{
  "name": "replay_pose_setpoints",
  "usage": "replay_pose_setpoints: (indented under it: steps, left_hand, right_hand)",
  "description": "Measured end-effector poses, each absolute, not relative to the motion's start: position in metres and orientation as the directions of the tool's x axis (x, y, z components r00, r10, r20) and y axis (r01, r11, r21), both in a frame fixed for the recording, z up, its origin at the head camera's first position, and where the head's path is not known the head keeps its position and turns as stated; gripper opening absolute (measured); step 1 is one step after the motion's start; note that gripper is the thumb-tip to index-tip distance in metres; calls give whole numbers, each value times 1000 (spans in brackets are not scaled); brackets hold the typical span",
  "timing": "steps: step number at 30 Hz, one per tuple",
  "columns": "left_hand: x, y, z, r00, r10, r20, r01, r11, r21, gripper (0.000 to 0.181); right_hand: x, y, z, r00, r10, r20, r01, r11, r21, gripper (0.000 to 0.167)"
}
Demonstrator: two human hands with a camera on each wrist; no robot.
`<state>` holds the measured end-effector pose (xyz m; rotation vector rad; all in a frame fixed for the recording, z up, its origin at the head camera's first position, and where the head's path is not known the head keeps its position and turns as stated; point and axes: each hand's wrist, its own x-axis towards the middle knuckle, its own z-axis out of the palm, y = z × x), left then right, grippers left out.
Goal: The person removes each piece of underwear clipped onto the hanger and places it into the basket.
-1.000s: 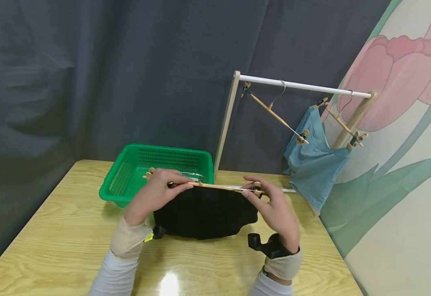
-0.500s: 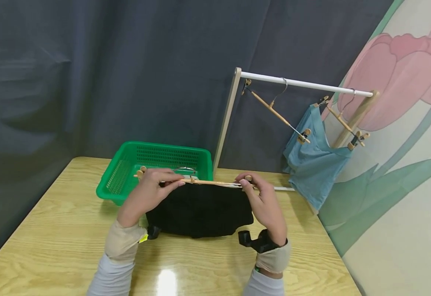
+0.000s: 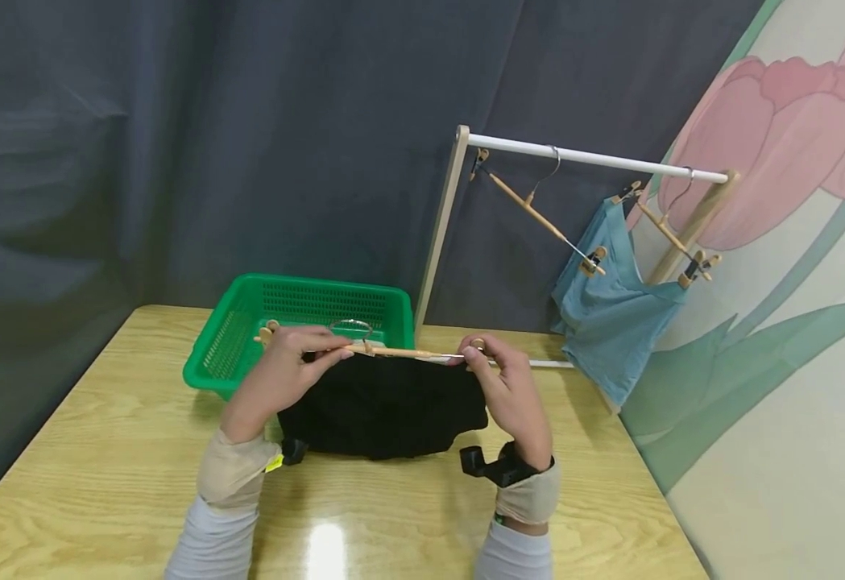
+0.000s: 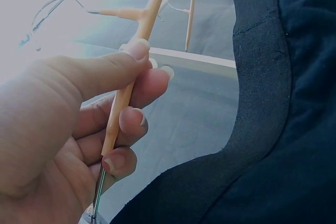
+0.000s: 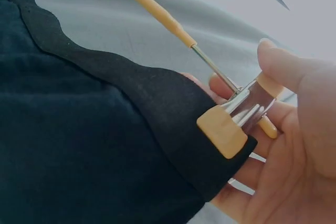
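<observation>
My left hand (image 3: 284, 366) grips the wooden bar of a clip hanger (image 3: 393, 352) near its middle, thumb on one side and fingers curled round the other. At the hanger's right end, my right hand (image 3: 505, 387) has its thumb on the handle of a metal and wood clip (image 5: 223, 131), with fingers behind it. That clip bites the corner of the waistband of a black garment (image 3: 386, 411). The garment hangs below the bar, its waistband sagging in a curve between the ends. A left clip (image 3: 268, 331) shows beyond my left hand; its bite is hidden.
A green basket (image 3: 200, 370) stands behind my left hand. Behind and to the right is a rack with a white rail (image 3: 610, 160). On it hang a bare clip hanger (image 3: 527, 205) and another holding a blue garment (image 3: 621, 298). A painted wall borders the right side.
Both hands, the hanger and the black garment have shifted a little left in the head view. My right thumb and fingers have drawn closer together at the right clip.
</observation>
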<state>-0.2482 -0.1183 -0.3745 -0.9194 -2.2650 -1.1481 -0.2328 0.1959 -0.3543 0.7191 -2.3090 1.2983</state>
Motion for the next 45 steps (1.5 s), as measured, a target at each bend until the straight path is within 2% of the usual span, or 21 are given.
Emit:
replay_pose_setpoints:
  steps: [9,24,32,38,45]
  left_hand:
    - [-247,-119,-376,-702,369,609,708,448,545,17]
    - [-253,-116,-376,-656,377,653,748,436,500,14]
    - [-252,-112,-374,-692,381,613,717,468,517,19]
    - [-252,-112,-375,-690,378,618,720,445,532,19]
    - [-252,-111,-376,-691,395,606,722,431,542,19]
  right_hand:
    - [-236,197,-358,-785,-254,564,-613,445,-653,18]
    - [-239,198,-358,-794,-208,572,-594,469,-654,22]
    - [-238,201,-357,-803,-196,562,-581,462,-670,21]
    - [-240,200,-356,-823,-201,532,-563,415,-715,21]
    - [-241,200,-361,-830,-165,534,-546,439,-713,22]
